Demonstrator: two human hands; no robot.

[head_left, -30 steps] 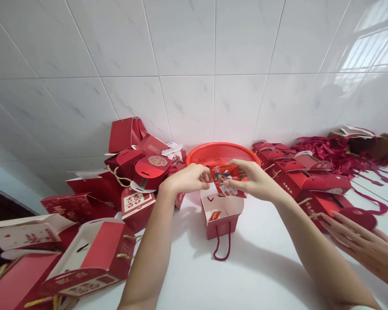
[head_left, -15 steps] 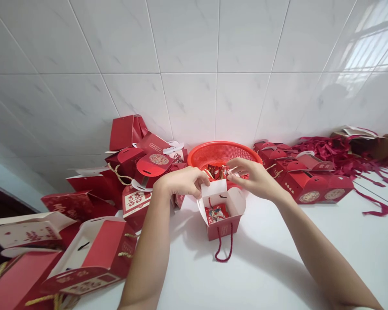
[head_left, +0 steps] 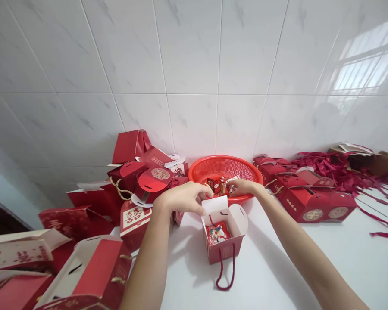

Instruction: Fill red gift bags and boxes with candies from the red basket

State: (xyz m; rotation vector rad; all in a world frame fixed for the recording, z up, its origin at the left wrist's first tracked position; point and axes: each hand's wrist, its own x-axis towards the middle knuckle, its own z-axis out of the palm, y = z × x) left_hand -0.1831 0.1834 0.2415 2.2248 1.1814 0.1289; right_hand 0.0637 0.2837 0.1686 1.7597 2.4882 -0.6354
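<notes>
An upright red gift box point(head_left: 224, 254) stands with its white-lined flaps raised and a dark red cord handle point(head_left: 233, 269) hanging down its front. A red printed packet point(head_left: 218, 233) lies inside it. My left hand point(head_left: 189, 197) is at the box's back left flap, thumb beside the flap's edge and fingers apart from the thumb. Behind the box is an orange-red plastic basket point(head_left: 226, 161) holding several wrapped sweets point(head_left: 217, 185). My right hand point(head_left: 244, 188) reaches into the basket, its bent fingers closed among the sweets; the fingertips are partly hidden.
Red gift boxes point(head_left: 137, 224), some with open flaps, are heaped on the left. More red boxes point(head_left: 310, 200) stand closed on the right, beside a pile of dark red ribbons point(head_left: 326, 168). A tiled wall point(head_left: 194, 120) backs the white table point(head_left: 265, 275).
My right hand has moved from above the basket's near edge down into the sweets. My left hand has loosened from the box flap. The view has tilted up slightly.
</notes>
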